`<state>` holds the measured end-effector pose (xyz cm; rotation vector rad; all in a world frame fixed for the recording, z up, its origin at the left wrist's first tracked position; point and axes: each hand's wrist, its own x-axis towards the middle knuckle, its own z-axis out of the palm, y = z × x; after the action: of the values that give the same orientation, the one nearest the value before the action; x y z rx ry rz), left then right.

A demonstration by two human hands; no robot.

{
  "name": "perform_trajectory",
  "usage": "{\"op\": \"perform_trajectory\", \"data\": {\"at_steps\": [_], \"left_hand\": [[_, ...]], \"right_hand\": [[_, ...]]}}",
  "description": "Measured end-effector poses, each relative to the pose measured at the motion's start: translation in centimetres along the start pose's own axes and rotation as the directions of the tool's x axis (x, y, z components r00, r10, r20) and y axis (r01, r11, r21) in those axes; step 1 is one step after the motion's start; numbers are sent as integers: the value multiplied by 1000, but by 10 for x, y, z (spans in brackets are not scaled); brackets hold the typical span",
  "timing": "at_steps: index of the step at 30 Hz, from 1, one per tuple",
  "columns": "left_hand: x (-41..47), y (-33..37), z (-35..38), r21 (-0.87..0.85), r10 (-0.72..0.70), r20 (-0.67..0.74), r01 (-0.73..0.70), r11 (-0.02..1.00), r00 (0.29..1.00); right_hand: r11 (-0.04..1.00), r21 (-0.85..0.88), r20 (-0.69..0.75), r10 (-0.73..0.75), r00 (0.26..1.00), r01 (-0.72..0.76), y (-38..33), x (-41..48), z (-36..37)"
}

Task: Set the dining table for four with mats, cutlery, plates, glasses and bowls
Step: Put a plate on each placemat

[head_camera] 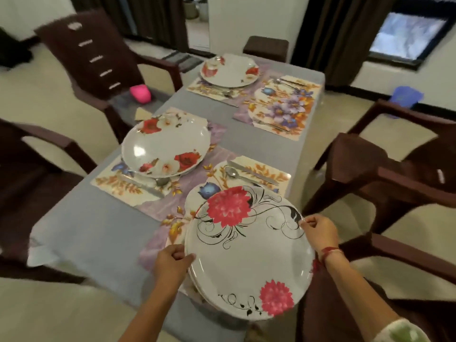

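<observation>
Near-left place: white round plate with red poppies (165, 149) sits on its floral paper mat (111, 181).

The left hand (172, 262) is curled round the left rim of the white round plates with pink dahlias (246, 255). These appear to be a stack, held over the near-right mat (261, 169) and overhanging the near edge of the grey-clothed bench (98, 230). The right hand (318, 230) pinches the right rim.

Risks:
- If the stack tilts, the lower plates could slide out and off the edge.
- A plate set down on the steel spoon (231, 172) would rock.
</observation>
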<state>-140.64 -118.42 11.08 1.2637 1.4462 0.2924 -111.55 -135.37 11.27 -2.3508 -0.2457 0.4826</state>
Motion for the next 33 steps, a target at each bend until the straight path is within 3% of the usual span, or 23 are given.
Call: {"op": "perform_trajectory", "data": {"at_steps": [11,20,26,33], "left_hand": [[-38,-17,35,-141,-130,-245,98,985,961],[-52,-4,61,-105,-209,-514,180,978,832],[-61,1,78,-26,-128,-619,143,989,774],[-62,1,88,-179,-187,-637,93,979,748]], "right_hand": [[962,-129,227,-209,951,242,-56,58,23],[888,-111,482,-344,806,446,-65,100,37],[858,-114,533,-372,760,500,-70,110,34],[854,-139,513,-371,774,501,-75,106,34]]}}
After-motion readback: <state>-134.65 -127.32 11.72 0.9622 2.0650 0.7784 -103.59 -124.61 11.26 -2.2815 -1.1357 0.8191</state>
